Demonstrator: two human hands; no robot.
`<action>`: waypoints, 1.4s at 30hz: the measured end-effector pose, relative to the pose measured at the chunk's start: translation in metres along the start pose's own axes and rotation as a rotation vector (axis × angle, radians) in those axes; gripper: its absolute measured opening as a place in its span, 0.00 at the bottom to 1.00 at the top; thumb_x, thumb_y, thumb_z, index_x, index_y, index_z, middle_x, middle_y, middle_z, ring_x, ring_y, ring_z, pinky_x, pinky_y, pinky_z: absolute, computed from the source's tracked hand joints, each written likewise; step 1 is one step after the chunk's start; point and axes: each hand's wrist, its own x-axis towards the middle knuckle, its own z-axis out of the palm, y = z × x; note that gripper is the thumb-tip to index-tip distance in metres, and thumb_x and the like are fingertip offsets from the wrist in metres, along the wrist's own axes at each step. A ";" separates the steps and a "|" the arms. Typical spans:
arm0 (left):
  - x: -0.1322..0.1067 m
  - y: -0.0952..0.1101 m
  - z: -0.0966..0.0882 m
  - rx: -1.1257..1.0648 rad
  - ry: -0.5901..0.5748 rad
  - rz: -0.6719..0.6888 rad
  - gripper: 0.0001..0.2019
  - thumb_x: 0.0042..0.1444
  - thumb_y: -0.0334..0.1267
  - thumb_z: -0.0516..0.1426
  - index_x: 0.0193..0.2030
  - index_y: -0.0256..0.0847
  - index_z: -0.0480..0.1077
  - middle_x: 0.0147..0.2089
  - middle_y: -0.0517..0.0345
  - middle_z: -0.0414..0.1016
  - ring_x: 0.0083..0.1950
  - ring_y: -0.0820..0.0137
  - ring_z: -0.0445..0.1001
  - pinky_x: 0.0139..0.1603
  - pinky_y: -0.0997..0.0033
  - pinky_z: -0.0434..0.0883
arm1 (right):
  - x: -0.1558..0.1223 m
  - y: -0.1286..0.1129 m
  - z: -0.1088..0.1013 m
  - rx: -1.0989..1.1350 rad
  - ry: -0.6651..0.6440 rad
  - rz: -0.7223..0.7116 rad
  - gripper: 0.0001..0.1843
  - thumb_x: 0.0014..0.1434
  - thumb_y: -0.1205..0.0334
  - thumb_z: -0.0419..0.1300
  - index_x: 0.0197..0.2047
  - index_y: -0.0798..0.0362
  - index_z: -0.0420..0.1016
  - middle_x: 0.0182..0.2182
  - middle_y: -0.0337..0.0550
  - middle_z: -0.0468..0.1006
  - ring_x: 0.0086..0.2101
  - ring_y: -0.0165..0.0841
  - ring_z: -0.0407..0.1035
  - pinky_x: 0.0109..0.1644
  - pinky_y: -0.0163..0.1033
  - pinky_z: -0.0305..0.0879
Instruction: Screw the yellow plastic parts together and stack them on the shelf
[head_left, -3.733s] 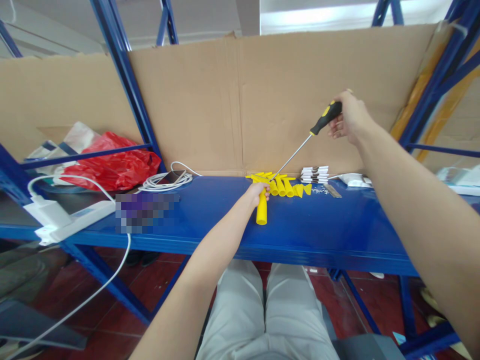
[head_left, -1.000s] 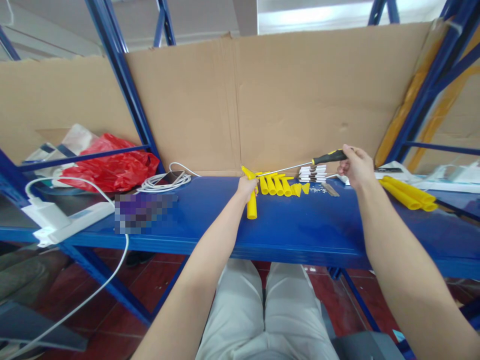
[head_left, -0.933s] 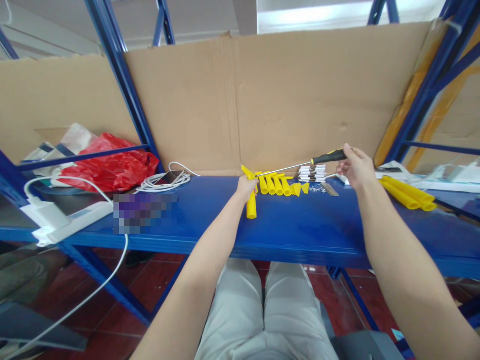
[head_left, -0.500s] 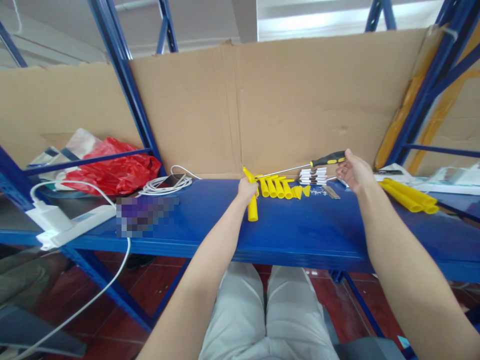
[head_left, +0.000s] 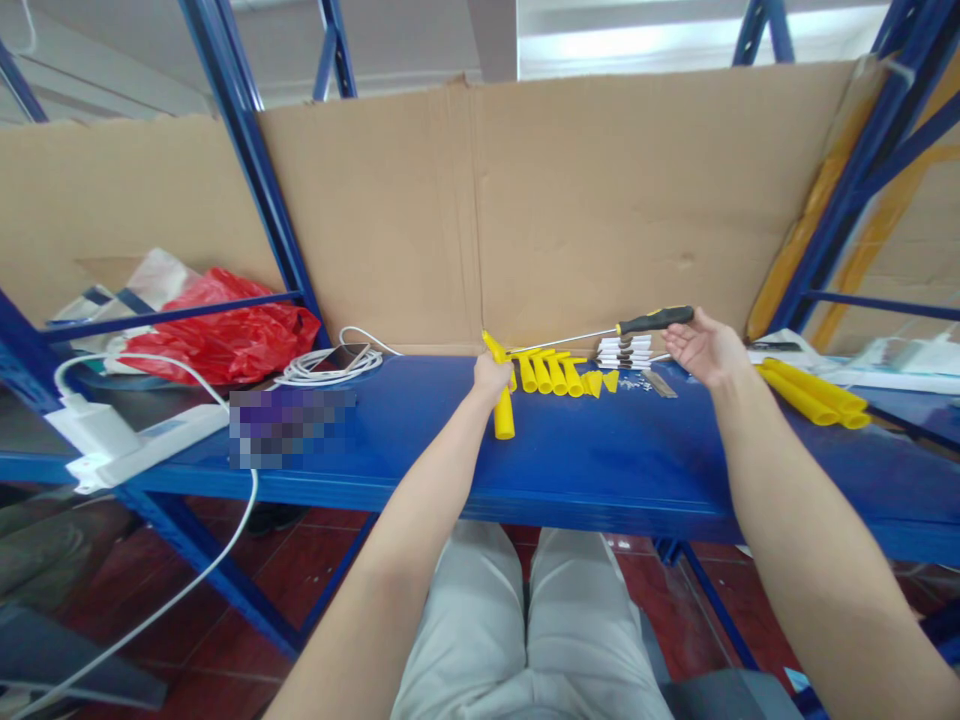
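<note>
My left hand [head_left: 491,378] is closed round the upper part of a yellow plastic tube [head_left: 504,420], which points down at the blue shelf [head_left: 600,450]. A black-and-yellow screwdriver [head_left: 654,320] lies almost level, its shaft reaching left over a row of short yellow pieces [head_left: 555,372] and its handle above a stack of white parts [head_left: 626,349]. My right hand [head_left: 701,347] is open, palm turned up, its fingertips just right of the screwdriver handle.
Small screws [head_left: 637,380] and a metal strip [head_left: 660,382] lie beside the white stack. Long yellow tubes [head_left: 814,392] lie at the right. A red bag [head_left: 225,335], coiled white cable [head_left: 330,365] and power strip [head_left: 142,440] sit left. Cardboard [head_left: 600,200] backs the shelf.
My right hand lowered the screwdriver from up high to nearly level over the yellow pieces, then let go and opened. My left hand kept its hold on the yellow tube.
</note>
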 end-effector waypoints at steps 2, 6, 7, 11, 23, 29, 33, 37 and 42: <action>0.001 0.000 0.000 -0.002 0.005 -0.002 0.08 0.52 0.22 0.57 0.34 0.39 0.68 0.17 0.68 0.60 0.16 0.74 0.64 0.21 0.76 0.65 | -0.004 -0.001 0.002 -0.001 0.040 0.099 0.22 0.70 0.65 0.44 0.26 0.54 0.67 0.18 0.44 0.70 0.21 0.30 0.68 0.23 0.31 0.66; 0.001 -0.001 0.000 -0.015 0.020 -0.010 0.09 0.51 0.22 0.58 0.32 0.40 0.68 0.17 0.67 0.60 0.17 0.73 0.66 0.23 0.75 0.65 | -0.009 -0.002 0.007 -0.028 0.066 0.103 0.20 0.70 0.61 0.49 0.25 0.53 0.63 0.15 0.39 0.65 0.16 0.26 0.59 0.17 0.28 0.57; 0.001 -0.001 0.000 -0.023 0.022 -0.010 0.09 0.50 0.21 0.58 0.31 0.40 0.68 0.17 0.67 0.60 0.17 0.73 0.66 0.23 0.75 0.65 | -0.009 -0.002 0.007 -0.022 0.074 0.100 0.19 0.69 0.61 0.49 0.25 0.52 0.63 0.15 0.38 0.65 0.16 0.26 0.58 0.16 0.28 0.56; -0.002 0.000 0.000 -0.037 0.011 -0.005 0.09 0.50 0.21 0.57 0.31 0.40 0.67 0.17 0.67 0.61 0.16 0.74 0.64 0.22 0.76 0.64 | -0.005 0.000 0.005 -0.011 0.071 0.113 0.18 0.67 0.60 0.51 0.24 0.50 0.58 0.12 0.35 0.57 0.14 0.27 0.51 0.14 0.29 0.52; 0.001 0.001 0.000 -0.013 0.022 -0.019 0.08 0.52 0.24 0.59 0.35 0.40 0.70 0.18 0.66 0.62 0.18 0.73 0.67 0.24 0.75 0.66 | -0.011 0.000 0.008 -0.084 0.041 0.046 0.19 0.71 0.65 0.45 0.27 0.52 0.63 0.16 0.38 0.68 0.16 0.26 0.60 0.18 0.28 0.57; -0.002 0.003 -0.001 0.010 0.016 0.015 0.08 0.53 0.22 0.56 0.35 0.39 0.69 0.18 0.67 0.61 0.17 0.74 0.65 0.21 0.76 0.66 | -0.006 0.001 0.007 -0.060 0.084 0.013 0.17 0.67 0.60 0.53 0.25 0.50 0.61 0.15 0.35 0.63 0.15 0.27 0.55 0.14 0.30 0.50; -0.003 0.004 -0.001 0.008 0.024 0.027 0.08 0.53 0.21 0.56 0.33 0.39 0.68 0.17 0.68 0.60 0.15 0.74 0.63 0.20 0.76 0.64 | 0.000 0.006 0.005 -0.078 0.093 0.019 0.19 0.67 0.58 0.51 0.24 0.49 0.57 0.13 0.33 0.57 0.13 0.26 0.51 0.13 0.30 0.50; -0.004 0.004 -0.001 0.000 0.039 0.032 0.08 0.54 0.21 0.56 0.32 0.39 0.68 0.17 0.68 0.60 0.15 0.76 0.63 0.19 0.77 0.64 | 0.004 0.011 0.002 -0.077 0.047 -0.028 0.22 0.64 0.51 0.58 0.24 0.49 0.53 0.12 0.29 0.52 0.13 0.25 0.49 0.14 0.29 0.49; -0.003 0.004 -0.002 -0.008 0.050 0.021 0.08 0.52 0.21 0.57 0.29 0.39 0.67 0.18 0.67 0.62 0.14 0.77 0.63 0.18 0.78 0.62 | 0.003 0.009 -0.001 -0.074 -0.046 -0.052 0.20 0.61 0.50 0.63 0.27 0.50 0.58 0.19 0.32 0.67 0.17 0.25 0.61 0.17 0.28 0.56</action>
